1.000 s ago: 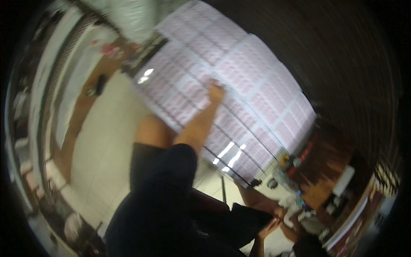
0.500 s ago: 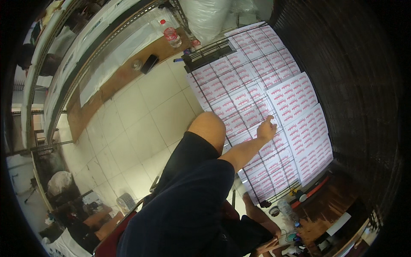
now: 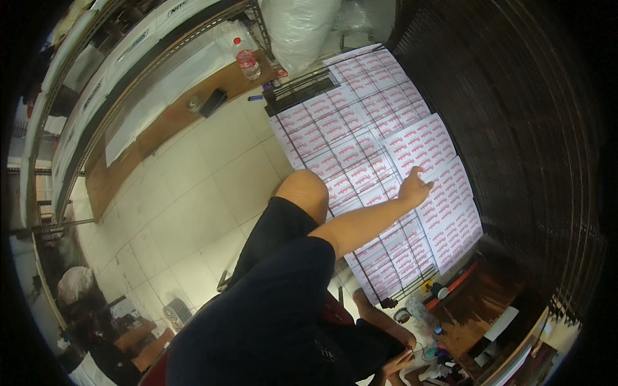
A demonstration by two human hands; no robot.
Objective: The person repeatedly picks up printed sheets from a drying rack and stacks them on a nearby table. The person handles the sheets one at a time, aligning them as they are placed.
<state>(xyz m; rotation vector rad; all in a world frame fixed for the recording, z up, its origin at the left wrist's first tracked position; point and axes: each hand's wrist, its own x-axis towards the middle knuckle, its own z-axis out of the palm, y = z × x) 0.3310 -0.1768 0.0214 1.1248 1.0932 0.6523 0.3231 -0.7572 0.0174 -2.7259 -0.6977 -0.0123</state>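
My left hand (image 3: 415, 188) reaches out to the right over white sheets printed with rows of red lettering. Its fingers are apart, and nothing shows in them. Under it lies the overlapping column of printed sheets (image 3: 450, 199) on top of the rack. More printed sheets (image 3: 351, 154) lie beneath the dark wires of the wire rack (image 3: 309, 87). Whether the fingertips touch the paper, I cannot tell. My right hand cannot be made out; only bare skin of a leg shows at lower right.
Dark wire rack shelves (image 3: 515, 128) stand up along the right. On a wooden board (image 3: 148, 145) at left sit a bottle (image 3: 246, 61) and a black phone (image 3: 213, 103). A plastic-wrapped bundle (image 3: 299, 32) is behind. At lower right is a worn wooden board (image 3: 479, 312) beside tape and small items.
My left hand has moved from the wired sheets onto the top sheets at right, its arm stretched further. The view has shifted slightly, so the surroundings sit further left.
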